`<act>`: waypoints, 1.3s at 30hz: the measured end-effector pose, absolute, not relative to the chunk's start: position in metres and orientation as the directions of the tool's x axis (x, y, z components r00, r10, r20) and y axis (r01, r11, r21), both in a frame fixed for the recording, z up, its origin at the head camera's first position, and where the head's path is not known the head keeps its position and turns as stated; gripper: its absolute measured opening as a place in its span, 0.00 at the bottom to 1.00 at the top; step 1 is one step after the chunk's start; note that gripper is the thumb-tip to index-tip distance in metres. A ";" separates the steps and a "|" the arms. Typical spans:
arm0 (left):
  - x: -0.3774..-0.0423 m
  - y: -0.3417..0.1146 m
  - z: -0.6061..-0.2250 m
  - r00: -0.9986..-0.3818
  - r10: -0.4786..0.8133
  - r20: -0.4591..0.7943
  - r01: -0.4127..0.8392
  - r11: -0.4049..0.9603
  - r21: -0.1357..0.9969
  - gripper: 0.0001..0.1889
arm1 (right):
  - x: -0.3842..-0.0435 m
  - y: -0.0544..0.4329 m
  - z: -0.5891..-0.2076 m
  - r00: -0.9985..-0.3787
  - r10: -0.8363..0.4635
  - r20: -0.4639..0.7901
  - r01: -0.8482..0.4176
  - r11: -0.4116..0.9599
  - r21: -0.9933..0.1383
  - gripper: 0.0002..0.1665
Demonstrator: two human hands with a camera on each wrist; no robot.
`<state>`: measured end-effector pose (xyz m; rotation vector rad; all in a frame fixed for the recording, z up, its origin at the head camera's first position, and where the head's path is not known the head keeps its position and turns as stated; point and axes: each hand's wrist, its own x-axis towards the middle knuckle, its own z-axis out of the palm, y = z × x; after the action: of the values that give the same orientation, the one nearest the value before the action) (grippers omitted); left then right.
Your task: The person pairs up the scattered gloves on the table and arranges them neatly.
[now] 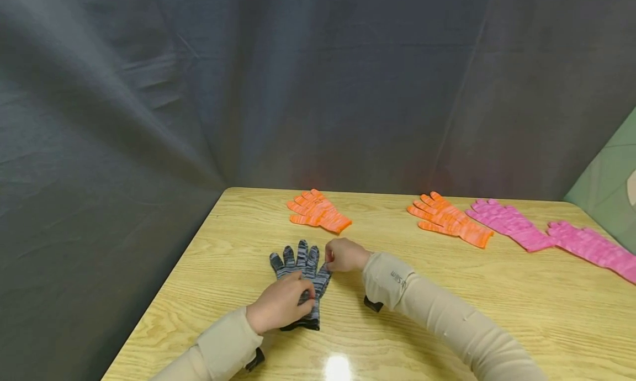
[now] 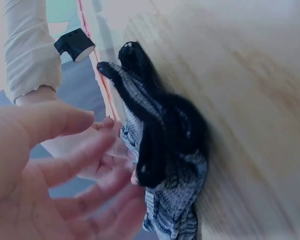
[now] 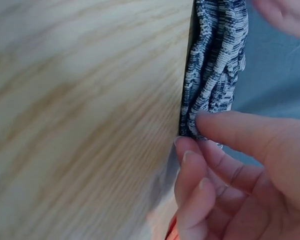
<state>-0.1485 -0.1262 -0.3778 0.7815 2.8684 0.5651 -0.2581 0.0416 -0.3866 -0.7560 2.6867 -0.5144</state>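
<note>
A dark curtain (image 1: 348, 94) hangs behind the wooden table (image 1: 223, 259); two pink gloves (image 1: 512, 225) and two orange gloves (image 1: 451, 220) lie farther off; nearer me lies the grey striped glove (image 1: 302, 269), fingers pointing away; my left hand (image 1: 283, 303), loosely bent, grips nothing above it; my right hand (image 1: 345, 255) pinches its thumb.

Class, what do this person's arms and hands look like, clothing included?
The left hand and right hand are bare. The left sleeve and right sleeve are long and beige, the right bearing dark lettering near its cuff. A small black device sits at each wrist.
</note>
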 end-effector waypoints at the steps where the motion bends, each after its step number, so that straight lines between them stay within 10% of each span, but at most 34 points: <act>1: -0.149 -0.125 -0.378 -0.868 0.496 -0.005 0.459 0.808 0.368 0.08 | -0.258 0.041 -0.386 -0.817 -0.544 -0.191 -0.435 0.799 -0.415 0.08; 9: -0.147 -0.121 -0.383 -0.895 0.441 -0.070 0.412 0.876 0.249 0.30 | -0.255 0.041 -0.383 -0.824 -0.531 -0.197 -0.421 0.807 -0.414 0.08; 39: -0.150 -0.122 -0.384 -0.892 0.429 -0.139 0.393 0.891 0.227 0.33 | -0.253 0.044 -0.387 -0.836 -0.528 -0.147 -0.431 0.799 -0.419 0.08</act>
<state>-0.1500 -0.1217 -0.3843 0.6305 2.8727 0.2866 -0.2532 0.0442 -0.3872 -0.7420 2.7312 -0.5455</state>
